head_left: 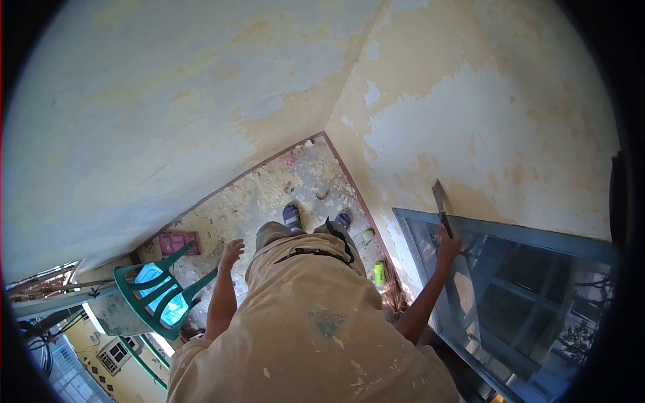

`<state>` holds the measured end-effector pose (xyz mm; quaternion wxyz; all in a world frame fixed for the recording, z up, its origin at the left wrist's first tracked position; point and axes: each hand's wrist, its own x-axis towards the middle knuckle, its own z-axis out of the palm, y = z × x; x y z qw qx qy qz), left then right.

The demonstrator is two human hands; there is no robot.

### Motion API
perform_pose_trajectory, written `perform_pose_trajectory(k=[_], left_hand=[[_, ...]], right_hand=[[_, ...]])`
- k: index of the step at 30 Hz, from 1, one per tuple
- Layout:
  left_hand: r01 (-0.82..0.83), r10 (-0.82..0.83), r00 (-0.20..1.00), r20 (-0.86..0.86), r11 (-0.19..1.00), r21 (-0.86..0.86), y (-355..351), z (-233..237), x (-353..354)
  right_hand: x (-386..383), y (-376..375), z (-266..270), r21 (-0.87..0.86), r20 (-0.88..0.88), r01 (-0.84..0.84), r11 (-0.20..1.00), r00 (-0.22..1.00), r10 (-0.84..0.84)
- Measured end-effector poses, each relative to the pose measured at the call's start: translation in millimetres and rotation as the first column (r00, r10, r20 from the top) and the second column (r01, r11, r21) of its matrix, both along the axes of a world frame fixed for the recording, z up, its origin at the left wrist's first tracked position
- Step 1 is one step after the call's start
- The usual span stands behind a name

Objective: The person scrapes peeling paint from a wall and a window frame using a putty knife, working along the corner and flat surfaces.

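My right hand (448,243) grips the dark handle of a scraper (439,196) at the right. The scraper's blade points up along the peeling wall (463,127), its tip over a patch of flaking paint just above the blue window frame (510,227). On the other side of my body, my left hand (232,254) hangs with loosely curled fingers apart and nothing in them. Nearest to it is a green plastic chair (161,292) with a light blue thing (173,310) on its seat.
Paint flakes litter the floor (255,191) around my sandalled feet (292,216). A pink crate (180,242) lies by the left wall (168,114). Along the right wall's foot stand a yellow-green can (379,273) and a bristly broom-like bundle (396,293). Glass panes (531,282) fill the window below the scraper.
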<state>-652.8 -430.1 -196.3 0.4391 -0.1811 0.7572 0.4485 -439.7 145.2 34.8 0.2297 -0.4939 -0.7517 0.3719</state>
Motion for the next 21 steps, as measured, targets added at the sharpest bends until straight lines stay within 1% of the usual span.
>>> perform_pose_trajectory(k=[1, 2, 4, 6, 7, 10, 12, 15, 16, 18, 20, 21], left_hand=[[0.014, -0.014, 1.0, -0.015, 1.0, -0.012, -0.2, -0.1, -6.7], [0.036, -0.036, 0.999, -0.011, 0.999, -0.018, 1.5, 1.5, -13.2], [0.079, -0.079, 0.997, 0.002, 0.997, -0.022, 10.3, 6.0, -20.6], [0.109, -0.11, 0.994, -0.007, 0.994, -0.021, 18.7, 7.2, -27.0], [0.12, -0.121, 0.993, -0.012, 0.992, -0.03, 22.7, 10.0, -31.0], [0.122, -0.123, 0.992, -0.02, 0.992, -0.031, 33.3, 14.8, -36.0], [0.139, -0.139, 0.99, -0.002, 0.99, -0.025, 39.6, 12.2, -35.3], [0.121, -0.121, 0.992, 0.04, 0.993, -0.012, 46.9, 12.3, -31.3], [0.121, -0.12, 0.992, 0.048, 0.992, -0.02, 50.0, 11.4, -27.0], [0.12, -0.117, 0.991, 0.06, 0.992, -0.043, 52.9, 13.1, -22.4], [0.146, -0.141, 0.986, 0.085, 0.988, -0.054, 55.7, 20.5, -19.0], [0.158, -0.152, 0.984, 0.098, 0.986, -0.056, 59.3, 23.0, -16.5]], right_hand=[[-33.7, -4.9, -1.2, -0.007, 0.086, -0.001, 1.0, 0.996, 0.002], [-60.0, -0.8, -16.0, -0.013, 0.153, -0.031, 0.999, 0.988, 0.033], [-107.6, 2.3, -40.4, 0.055, 0.31, -0.077, 0.996, 0.949, 0.056], [-121.3, -1.4, -43.6, 0.108, 0.33, -0.088, 0.99, 0.943, 0.048], [-113.9, -4.2, -38.6, 0.109, 0.299, -0.056, 0.992, 0.954, 0.021], [-52.5, -13.2, -15.2, -0.001, 0.123, 0.027, 1.0, 0.992, -0.026], [-8.7, -25.9, 4.2, 0.048, 0.18, 0.11, 0.993, 0.977, -0.117], [32.5, -32.2, -4.2, 0.075, 0.168, 0.201, 0.977, 0.963, -0.211], [27.6, -34.1, -5.6, 0.044, 0.132, 0.219, 0.975, 0.966, -0.223], [3.0, -35.2, -11.0, 0.083, 0.242, 0.176, 0.981, 0.951, -0.191], [-24.2, -26.6, -46.9, 0.138, 0.242, 0.115, 0.984, 0.959, -0.146], [-43.4, -25.4, -57.4, 0.14, 0.274, 0.112, 0.984, 0.95, -0.147]])
